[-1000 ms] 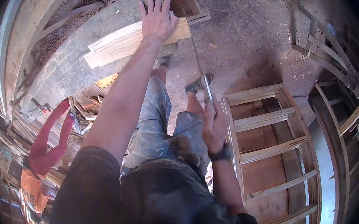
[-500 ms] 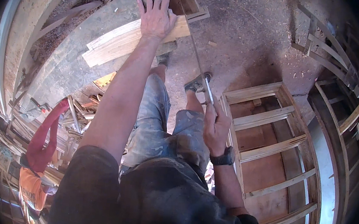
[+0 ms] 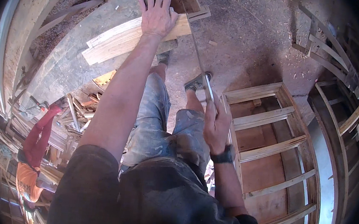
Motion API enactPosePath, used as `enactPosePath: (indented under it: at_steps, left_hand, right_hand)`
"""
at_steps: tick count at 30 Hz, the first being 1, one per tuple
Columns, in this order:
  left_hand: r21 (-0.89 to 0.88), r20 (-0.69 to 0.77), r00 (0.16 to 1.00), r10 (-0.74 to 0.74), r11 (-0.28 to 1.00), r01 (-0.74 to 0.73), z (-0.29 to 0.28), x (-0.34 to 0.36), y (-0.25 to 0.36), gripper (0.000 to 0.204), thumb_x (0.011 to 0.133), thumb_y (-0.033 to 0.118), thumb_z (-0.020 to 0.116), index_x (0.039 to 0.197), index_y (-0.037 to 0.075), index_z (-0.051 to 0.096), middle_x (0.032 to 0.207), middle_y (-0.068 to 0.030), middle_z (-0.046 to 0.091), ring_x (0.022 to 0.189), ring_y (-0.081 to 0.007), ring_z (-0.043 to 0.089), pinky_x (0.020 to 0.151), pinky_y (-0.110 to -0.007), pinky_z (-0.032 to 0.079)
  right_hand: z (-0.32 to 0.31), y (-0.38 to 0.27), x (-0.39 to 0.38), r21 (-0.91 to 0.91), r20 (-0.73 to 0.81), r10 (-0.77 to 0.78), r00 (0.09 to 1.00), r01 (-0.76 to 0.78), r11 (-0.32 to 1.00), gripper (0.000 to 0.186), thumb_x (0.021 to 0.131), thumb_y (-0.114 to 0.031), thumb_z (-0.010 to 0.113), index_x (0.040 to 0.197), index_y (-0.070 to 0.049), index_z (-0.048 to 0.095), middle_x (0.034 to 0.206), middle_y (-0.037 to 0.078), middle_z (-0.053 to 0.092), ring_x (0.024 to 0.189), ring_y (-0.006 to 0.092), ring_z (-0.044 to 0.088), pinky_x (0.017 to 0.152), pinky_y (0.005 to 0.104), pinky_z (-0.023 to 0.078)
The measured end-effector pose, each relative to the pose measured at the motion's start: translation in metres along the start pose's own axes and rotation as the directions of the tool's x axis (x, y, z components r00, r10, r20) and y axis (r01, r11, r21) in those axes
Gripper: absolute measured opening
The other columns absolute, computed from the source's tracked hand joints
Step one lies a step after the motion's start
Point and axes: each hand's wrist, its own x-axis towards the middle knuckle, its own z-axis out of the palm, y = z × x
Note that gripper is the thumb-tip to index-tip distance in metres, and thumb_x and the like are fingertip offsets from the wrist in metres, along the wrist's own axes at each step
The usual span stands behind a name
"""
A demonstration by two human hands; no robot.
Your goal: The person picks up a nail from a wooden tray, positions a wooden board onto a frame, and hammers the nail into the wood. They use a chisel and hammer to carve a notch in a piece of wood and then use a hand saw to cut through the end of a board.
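My left hand (image 3: 157,19) lies flat with spread fingers on the right end of some pale wooden boards (image 3: 115,44), which rest on a grey worktop (image 3: 66,59). The boards look stacked or set side by side, with stepped left ends. In my closed right hand (image 3: 216,130) is the handle of a handsaw (image 3: 198,56). Its long, thin blade appears almost edge-on and slants up and away to the boards' right end, just right of my left hand. I cannot tell how deep the blade sits in the wood.
A slatted wooden frame (image 3: 275,116) lies to my right, with more frames (image 3: 328,50) beyond it. Scrap wood (image 3: 77,109) is piled at the left, near another person in an orange shirt (image 3: 27,180). Wood chips dot the floor (image 3: 241,40).
My left hand and the boards appear shifted very slightly upward in the picture. The saw stays at the boards' right end with little change. The other person at the left has moved a little.
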Motion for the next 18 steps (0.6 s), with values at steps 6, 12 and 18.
enactPosePath:
  at_steps: [6, 12, 18]
  left_hand:
    - [-0.041, -0.03, 0.999, 0.021, 0.999, -0.023, 0.002, 0.007, 0.009, 0.074, 0.091, 0.034, 0.057, 0.16, 0.021, 0.035, 0.168, -0.0126, 0.03, 0.155, -0.0418, 0.021, 0.124, -0.066, 0.016]
    - [-0.028, -0.014, 1.0, -0.009, 1.0, 0.009, 0.001, -0.001, -0.004, 0.07, 0.092, 0.033, 0.054, 0.159, 0.021, 0.038, 0.168, -0.0115, 0.03, 0.155, -0.0417, 0.022, 0.123, -0.066, 0.016]
    - [0.014, 0.011, 1.0, 0.026, 1.0, -0.026, 0.001, 0.008, 0.017, 0.069, 0.094, 0.034, 0.053, 0.159, 0.021, 0.037, 0.168, -0.0097, 0.031, 0.156, -0.0408, 0.021, 0.124, -0.065, 0.015]
  right_hand:
    - [0.062, 0.007, 0.165, -0.211, -0.021, -0.156, 0.988, 0.148, 0.966, 0.038, 0.104, -0.03, 0.05, 0.129, -0.005, 0.065, 0.094, 0.029, 0.069, 0.09, 0.053, 0.064, 0.072, 0.0561, 0.051]
    - [0.006, 0.019, 0.013, -0.048, 0.041, -0.057, 0.998, 0.059, 0.997, 0.042, 0.105, -0.025, 0.053, 0.141, -0.006, 0.061, 0.075, 0.021, 0.065, 0.071, 0.0243, 0.072, 0.063, 0.0387, 0.052]
    - [0.029, 0.011, 0.11, -0.183, 0.039, -0.123, 0.992, 0.128, 0.975, 0.037, 0.105, -0.029, 0.052, 0.127, -0.003, 0.066, 0.08, 0.025, 0.067, 0.071, 0.0377, 0.069, 0.067, 0.0441, 0.052]
